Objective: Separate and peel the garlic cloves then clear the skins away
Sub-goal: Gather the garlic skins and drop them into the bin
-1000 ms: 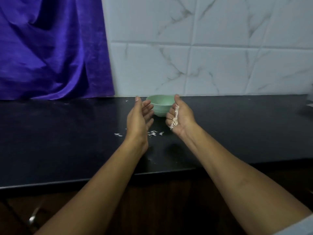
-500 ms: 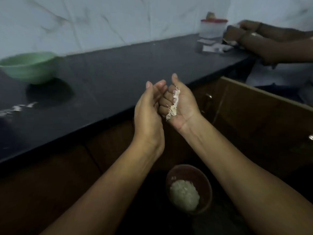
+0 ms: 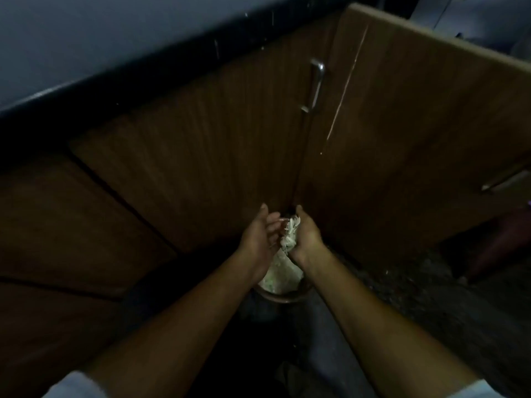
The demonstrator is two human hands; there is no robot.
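Both my hands are held together low down, directly above a round brown bin on the floor. My right hand is cupped with pale garlic skins lying in its curled fingers. My left hand stands on edge beside it, fingers relaxed, its fingertips touching the skins. The bin below holds a heap of whitish waste. Neither the green bowl nor the garlic cloves are in view.
Brown wooden cabinet doors rise just behind the bin, one with a metal handle. An open door panel stands at the right. The dark countertop edge runs overhead at the upper left. Speckled floor lies to the right.
My view has swung from the countertop down to the floor. Both hands have dropped with the skins from counter height to just over the bin.
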